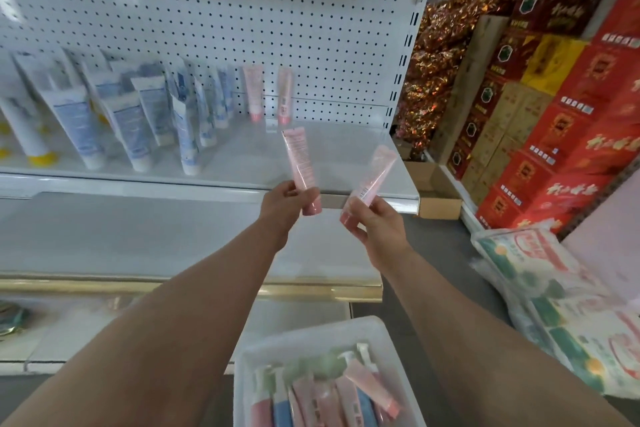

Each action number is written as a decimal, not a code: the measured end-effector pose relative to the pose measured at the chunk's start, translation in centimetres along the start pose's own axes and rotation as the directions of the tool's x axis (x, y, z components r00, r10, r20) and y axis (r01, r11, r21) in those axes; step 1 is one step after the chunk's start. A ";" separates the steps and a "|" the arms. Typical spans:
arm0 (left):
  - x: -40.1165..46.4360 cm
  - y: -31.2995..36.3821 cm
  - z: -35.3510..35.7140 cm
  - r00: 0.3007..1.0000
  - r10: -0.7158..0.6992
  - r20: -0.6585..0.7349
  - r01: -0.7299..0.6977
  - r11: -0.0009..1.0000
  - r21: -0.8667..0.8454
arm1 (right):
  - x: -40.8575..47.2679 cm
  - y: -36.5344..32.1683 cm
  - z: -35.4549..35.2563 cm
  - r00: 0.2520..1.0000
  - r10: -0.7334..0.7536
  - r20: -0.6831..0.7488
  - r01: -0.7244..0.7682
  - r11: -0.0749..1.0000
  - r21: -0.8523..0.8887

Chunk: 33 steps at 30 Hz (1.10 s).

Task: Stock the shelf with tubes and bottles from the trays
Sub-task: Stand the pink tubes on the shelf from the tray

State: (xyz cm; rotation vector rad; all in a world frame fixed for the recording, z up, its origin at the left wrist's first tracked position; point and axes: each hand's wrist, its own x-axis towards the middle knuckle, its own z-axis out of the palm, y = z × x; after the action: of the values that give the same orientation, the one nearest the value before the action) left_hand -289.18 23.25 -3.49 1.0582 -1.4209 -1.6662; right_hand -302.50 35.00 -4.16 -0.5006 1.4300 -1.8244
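Blurring right-hand tube (375, 173), tray (391, 340) cropped

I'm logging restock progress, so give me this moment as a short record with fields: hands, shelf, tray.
left hand: grips a pink tube near its cap end
right hand: grips a second pink tube, tilted right
shelf: two pink tubes standing at the back, white and blue tubes to their left
tray: white, below, holds pink and blue tubes and pump bottles

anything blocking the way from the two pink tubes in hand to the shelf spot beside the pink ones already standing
Nothing visible. The bare shelf right of the standing pink tubes lies open ahead of both held tubes, left and right.
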 end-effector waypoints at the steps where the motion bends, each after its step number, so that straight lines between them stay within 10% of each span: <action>1: 0.5 0.4 -0.4 1.000 0.028 -0.013 -0.028 0.999 0.024 | 0.5 -0.3 0.6 1.000 -0.011 0.001 0.011 1.000 -0.011; 20: 14.9 2.0 -6.3 0.945 0.257 -0.204 -0.119 0.848 0.517 | 14.1 1.2 10.8 0.955 -0.276 -0.108 0.160 0.788 -0.595; 33: 26.0 3.2 -6.9 0.888 0.239 -0.393 0.034 0.817 0.575 | 25.0 1.0 13.9 0.944 -0.292 -0.154 0.128 0.755 -0.643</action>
State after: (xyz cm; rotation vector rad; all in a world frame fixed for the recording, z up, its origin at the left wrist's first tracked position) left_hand -293.97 -3.38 -4.51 1.5405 -1.6489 -0.8197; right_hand -308.55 7.05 -4.46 -0.8159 2.2588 -1.5749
